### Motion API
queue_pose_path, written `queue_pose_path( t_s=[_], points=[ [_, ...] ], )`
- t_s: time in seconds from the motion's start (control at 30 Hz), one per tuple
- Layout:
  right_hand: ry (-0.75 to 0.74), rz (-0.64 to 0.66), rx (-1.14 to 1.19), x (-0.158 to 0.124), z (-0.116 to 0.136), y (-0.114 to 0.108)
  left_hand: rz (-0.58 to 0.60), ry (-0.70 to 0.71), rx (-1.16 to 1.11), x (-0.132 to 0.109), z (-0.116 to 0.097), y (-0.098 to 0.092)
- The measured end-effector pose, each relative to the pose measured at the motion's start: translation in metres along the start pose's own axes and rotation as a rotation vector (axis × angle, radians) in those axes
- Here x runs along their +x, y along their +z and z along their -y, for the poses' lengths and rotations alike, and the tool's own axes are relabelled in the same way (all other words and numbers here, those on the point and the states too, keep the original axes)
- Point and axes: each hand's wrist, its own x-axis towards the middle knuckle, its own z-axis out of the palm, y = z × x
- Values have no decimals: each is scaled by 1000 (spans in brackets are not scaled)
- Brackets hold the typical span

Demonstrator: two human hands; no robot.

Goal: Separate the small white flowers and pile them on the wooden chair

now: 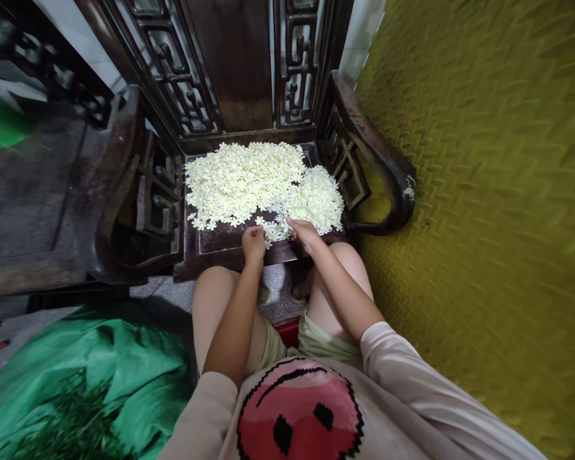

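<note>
A heap of small pale yellow-white flower pieces (249,179) covers the seat of a dark carved wooden armchair (220,239) in front of me. My left hand (253,244) rests at the seat's front edge with fingers curled into a pinch among loose flowers; what it grips is too small to make out. My right hand (304,231) lies just to the right, fingers bent down onto the flowers at the near edge of the heap. My knees sit below the seat.
A yellow-green textured wall or mat (483,191) fills the right side. A green plastic sheet (100,370) with dark green stems (71,425) lies on the floor at lower left. The chair's armrests (378,160) flank the seat.
</note>
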Motion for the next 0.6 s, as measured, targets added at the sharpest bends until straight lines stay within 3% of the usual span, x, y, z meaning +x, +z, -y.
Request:
queue_pose_path(
  t_s=[0.23,0.4,0.6],
  points=[
    [151,-15,303,-2,10,-1,-85,-71,-27,4,5,-1],
    [226,5,484,-6,20,-15,-113,-87,-47,4,5,-4],
    [220,-43,603,-5,21,-26,-91,-65,-29,4,5,-7]
  ],
)
